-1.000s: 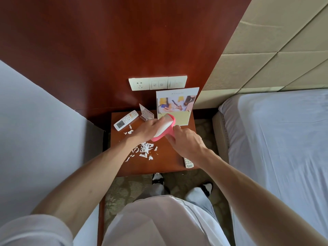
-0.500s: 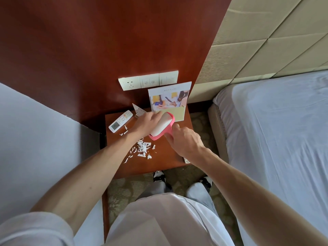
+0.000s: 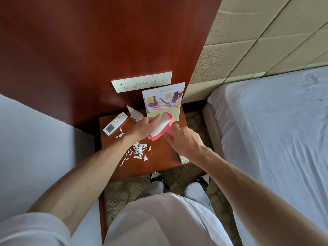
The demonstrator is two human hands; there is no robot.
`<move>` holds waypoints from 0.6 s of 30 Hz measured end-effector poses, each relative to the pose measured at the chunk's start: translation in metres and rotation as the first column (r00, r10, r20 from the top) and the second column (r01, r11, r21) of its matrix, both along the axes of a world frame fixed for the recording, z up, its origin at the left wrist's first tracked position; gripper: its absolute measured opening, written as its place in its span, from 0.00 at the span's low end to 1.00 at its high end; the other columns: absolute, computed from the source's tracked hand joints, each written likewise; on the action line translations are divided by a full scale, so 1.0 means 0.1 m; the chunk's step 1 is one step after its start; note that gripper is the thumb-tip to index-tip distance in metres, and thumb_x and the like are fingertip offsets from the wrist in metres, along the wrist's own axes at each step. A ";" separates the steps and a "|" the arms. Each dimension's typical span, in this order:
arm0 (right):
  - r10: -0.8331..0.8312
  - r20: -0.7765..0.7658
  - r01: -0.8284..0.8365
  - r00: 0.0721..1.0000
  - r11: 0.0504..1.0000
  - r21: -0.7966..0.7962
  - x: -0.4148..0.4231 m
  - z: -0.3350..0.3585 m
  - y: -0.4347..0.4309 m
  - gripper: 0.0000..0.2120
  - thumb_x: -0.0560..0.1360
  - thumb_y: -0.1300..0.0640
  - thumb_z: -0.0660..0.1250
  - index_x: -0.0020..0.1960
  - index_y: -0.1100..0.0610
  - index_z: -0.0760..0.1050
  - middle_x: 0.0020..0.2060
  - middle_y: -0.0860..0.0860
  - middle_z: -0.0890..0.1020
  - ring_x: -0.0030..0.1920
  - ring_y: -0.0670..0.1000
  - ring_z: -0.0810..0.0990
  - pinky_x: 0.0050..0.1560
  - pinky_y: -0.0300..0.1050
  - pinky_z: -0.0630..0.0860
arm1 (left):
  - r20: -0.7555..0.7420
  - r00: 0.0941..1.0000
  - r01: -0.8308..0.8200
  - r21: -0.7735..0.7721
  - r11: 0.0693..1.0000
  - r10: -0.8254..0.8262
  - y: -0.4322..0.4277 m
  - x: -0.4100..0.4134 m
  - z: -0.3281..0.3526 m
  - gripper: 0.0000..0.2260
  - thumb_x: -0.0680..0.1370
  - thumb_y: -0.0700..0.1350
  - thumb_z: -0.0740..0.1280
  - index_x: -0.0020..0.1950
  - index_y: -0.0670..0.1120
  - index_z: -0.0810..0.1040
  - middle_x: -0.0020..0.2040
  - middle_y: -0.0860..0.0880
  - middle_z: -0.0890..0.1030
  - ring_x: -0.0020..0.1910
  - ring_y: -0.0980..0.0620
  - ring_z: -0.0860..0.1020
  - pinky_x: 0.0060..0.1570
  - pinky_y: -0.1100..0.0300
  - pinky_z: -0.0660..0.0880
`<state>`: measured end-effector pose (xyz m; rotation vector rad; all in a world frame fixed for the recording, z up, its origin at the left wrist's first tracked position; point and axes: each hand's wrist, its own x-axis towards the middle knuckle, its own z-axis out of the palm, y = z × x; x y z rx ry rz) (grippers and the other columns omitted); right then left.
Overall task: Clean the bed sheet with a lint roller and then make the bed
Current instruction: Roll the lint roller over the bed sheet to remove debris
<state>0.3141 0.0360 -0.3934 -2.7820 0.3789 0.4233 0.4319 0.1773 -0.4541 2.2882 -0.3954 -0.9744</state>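
Observation:
A pink lint roller (image 3: 162,126) with a white sticky roll hovers over the wooden nightstand (image 3: 159,160). My right hand (image 3: 184,141) grips its pink handle from the right. My left hand (image 3: 142,128) lies against the white roll from the left, fingers stretched along it. White paper scraps (image 3: 138,150) are scattered on the nightstand below my hands. The bed with its pale sheet (image 3: 275,130) is to the right.
On the nightstand lie a white remote (image 3: 115,123), a clear card stand (image 3: 134,114), a leaflet (image 3: 164,100) leaning on the wall, and a second remote (image 3: 183,158) partly under my right wrist. Wall switches (image 3: 142,82) sit above. Another bed (image 3: 35,157) is at left. My feet stand on patterned carpet.
The view has shifted slightly. Both hands stay on the lint roller above the nightstand, and the left hand's fingers have slid a little along the roll.

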 end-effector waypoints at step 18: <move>0.012 0.023 -0.012 1.000 0.999 0.032 -0.07 0.00 -0.05 0.18 0.84 0.44 0.58 0.58 0.60 0.71 0.36 0.50 0.73 0.33 0.55 0.76 0.30 0.44 0.67 | -0.166 0.985 -0.041 0.022 0.999 0.044 -0.19 -0.05 0.20 0.28 0.86 0.60 0.47 0.80 0.45 0.64 0.77 0.40 0.68 0.75 0.40 0.67 0.69 0.55 0.64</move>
